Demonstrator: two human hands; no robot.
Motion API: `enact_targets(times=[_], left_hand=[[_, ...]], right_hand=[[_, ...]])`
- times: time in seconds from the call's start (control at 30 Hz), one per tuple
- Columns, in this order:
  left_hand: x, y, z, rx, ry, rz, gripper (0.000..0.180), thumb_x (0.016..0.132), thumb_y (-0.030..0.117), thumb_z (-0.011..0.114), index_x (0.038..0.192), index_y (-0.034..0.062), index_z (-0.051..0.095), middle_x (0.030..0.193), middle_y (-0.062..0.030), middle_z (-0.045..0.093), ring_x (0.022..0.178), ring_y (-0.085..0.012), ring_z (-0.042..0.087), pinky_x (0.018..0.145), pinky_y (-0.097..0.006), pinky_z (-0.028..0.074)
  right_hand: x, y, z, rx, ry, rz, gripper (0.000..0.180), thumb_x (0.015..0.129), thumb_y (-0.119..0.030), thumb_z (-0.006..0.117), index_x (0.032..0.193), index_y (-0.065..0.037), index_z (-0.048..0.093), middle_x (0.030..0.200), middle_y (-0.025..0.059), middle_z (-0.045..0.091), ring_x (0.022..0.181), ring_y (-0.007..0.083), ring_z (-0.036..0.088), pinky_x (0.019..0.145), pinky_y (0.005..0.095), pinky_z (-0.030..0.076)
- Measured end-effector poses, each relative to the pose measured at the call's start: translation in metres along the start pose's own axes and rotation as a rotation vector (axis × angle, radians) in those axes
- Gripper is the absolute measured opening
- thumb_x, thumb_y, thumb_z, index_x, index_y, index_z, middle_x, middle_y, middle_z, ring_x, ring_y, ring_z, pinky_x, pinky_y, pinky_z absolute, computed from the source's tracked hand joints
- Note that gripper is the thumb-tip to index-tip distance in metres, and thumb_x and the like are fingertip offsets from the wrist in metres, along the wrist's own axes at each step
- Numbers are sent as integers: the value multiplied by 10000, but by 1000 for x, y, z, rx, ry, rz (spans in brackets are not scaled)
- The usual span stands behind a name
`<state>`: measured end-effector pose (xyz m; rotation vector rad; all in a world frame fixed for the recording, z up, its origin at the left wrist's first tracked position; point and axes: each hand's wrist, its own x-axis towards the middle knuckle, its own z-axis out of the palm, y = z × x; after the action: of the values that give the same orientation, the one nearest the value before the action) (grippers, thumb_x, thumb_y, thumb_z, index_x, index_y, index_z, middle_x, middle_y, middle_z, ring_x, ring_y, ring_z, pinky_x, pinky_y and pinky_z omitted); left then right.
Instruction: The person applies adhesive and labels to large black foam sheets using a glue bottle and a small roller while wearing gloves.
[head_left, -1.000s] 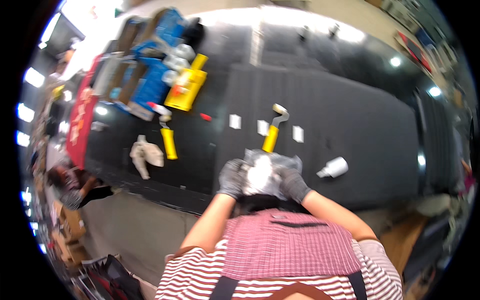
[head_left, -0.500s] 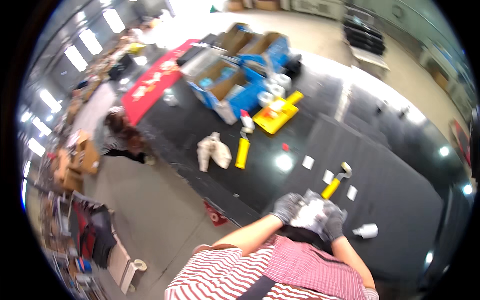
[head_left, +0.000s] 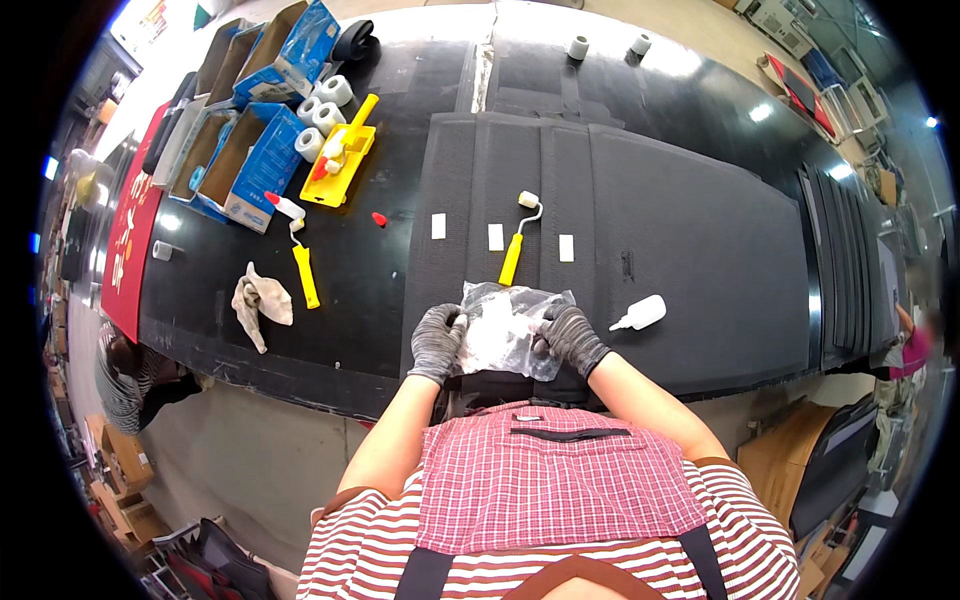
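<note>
Both my hands wear grey gloves and grip a crumpled clear plastic bag [head_left: 505, 325] with white pieces inside, held at the near edge of a black felt panel [head_left: 660, 230]. My left hand [head_left: 438, 342] pinches the bag's left side. My right hand [head_left: 570, 338] holds its right side. Just beyond the bag lies a small roller with a yellow handle [head_left: 515, 250], between three white rectangular patches [head_left: 495, 237] on the panel. A white squeeze bottle [head_left: 640, 314] lies to the right of my right hand.
On the black table at left lie a second yellow-handled roller [head_left: 302, 268], a crumpled rag [head_left: 258, 300], a yellow tray [head_left: 338, 162], white rolls [head_left: 325, 100] and open blue-and-brown cartons [head_left: 250, 150]. A person in stripes [head_left: 135, 365] crouches by the table's left end. Stacked black panels [head_left: 845, 260] lie at the right.
The view has swung back over the table, so the panel and tools sit straight ahead. My hands still hold the plastic bag, which sits a little more opened out.
</note>
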<state>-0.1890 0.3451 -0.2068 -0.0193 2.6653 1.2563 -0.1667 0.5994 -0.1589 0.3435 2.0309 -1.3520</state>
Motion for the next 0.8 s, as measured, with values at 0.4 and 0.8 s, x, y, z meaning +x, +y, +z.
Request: enact_targets(times=[0.4, 0.8], left_hand=[[-3, 7, -14, -306, 1, -71, 214, 874, 55, 649, 1082, 8, 651, 971, -61, 664, 847, -111, 606, 794, -247, 515], [-33, 157, -13, 386, -197, 893, 495, 759, 270, 755, 1207, 114, 612, 1129, -90, 620, 1126, -297, 539, 1019, -475, 365]], right_hand=[[-34, -11, -3, 238, 107, 79, 324, 922, -233, 622, 1122, 22, 639, 773, 105, 681, 547, 131, 635, 467, 257, 499], [-99, -23, -36, 820, 5, 12, 161, 918, -171, 609, 979, -25, 638, 777, 48, 682, 500, 37, 539, 415, 156, 401]])
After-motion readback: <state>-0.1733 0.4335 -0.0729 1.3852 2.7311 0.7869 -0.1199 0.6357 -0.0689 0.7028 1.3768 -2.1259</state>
